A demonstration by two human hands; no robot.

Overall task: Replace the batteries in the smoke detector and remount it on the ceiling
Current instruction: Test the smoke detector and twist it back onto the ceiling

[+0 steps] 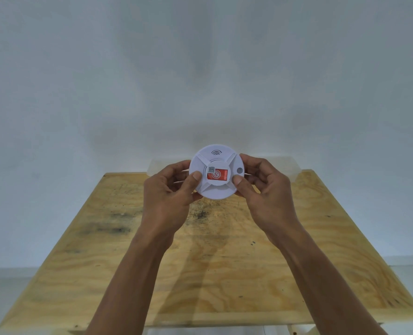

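Observation:
A round white smoke detector is held up over the far half of a plywood table, its face toward me. The face has a red sticker with a QR code in the middle, raised ribs in a cross, a small grey button at the right and curved sound slots at the top. My left hand grips its left edge, thumb on the face. Its right edge is gripped by my right hand, whose thumb lies on the face below the button. No batteries are in view.
A clear plastic container stands at the table's far edge, mostly hidden behind my hands. A plain white wall rises behind the table. The tabletop carries dark stains near its middle and left.

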